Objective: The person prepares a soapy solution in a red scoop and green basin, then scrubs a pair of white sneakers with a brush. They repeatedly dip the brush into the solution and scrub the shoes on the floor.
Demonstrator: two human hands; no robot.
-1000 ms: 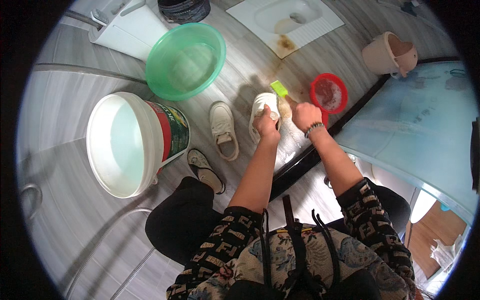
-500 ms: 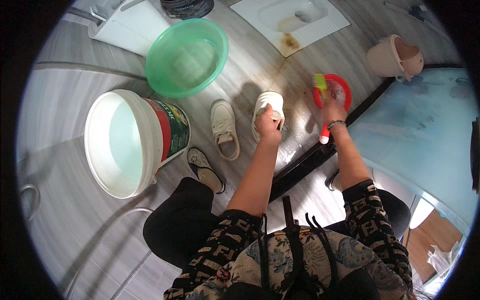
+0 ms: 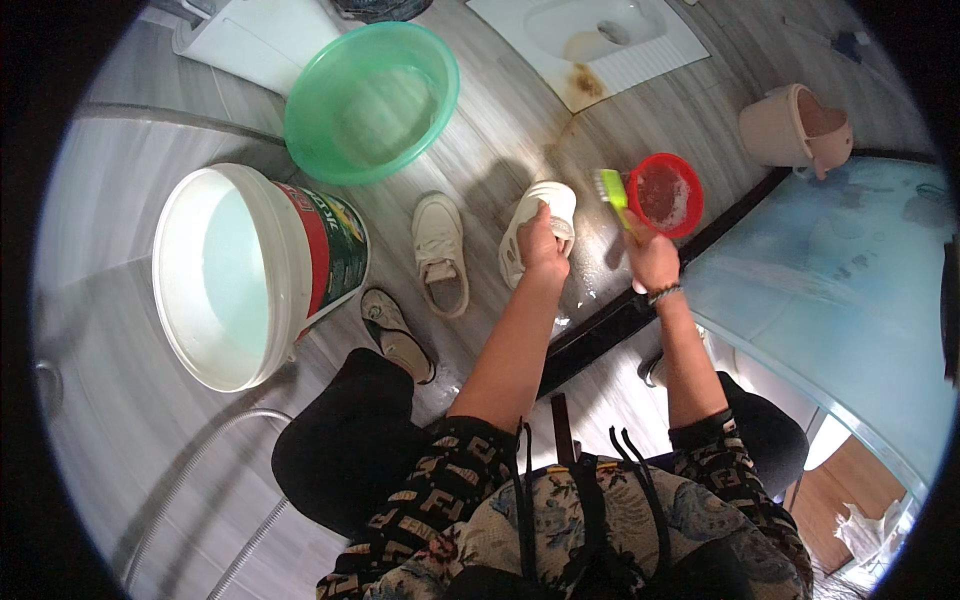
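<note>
My left hand point(image 3: 541, 246) grips a white shoe point(image 3: 548, 198) by its opening, with the toe pointing away from me. In my right hand point(image 3: 654, 262) is a scrub brush point(image 3: 613, 194) with a lime-green head and pale bristles; its bristles face the shoe, a short gap apart from it. Just beyond that hand stands a red bowl point(image 3: 697, 190) holding sudsy water. The matching white shoe point(image 3: 438, 235) rests on the floor left of the held one.
A large white bucket point(image 3: 172, 270) of water stands at left, a green basin point(image 3: 300, 140) behind it. Farther off are a squat toilet point(image 3: 655, 62) and a beige pail point(image 3: 775, 130). A black raised edge point(image 3: 590, 335) crosses the floor beside a glass panel point(image 3: 830, 260). A hose point(image 3: 200, 450) lies at lower left.
My right hand has moved left and nearer to me, bringing the brush away from over the red bowl toward the shoe. My left hand still holds the shoe.
</note>
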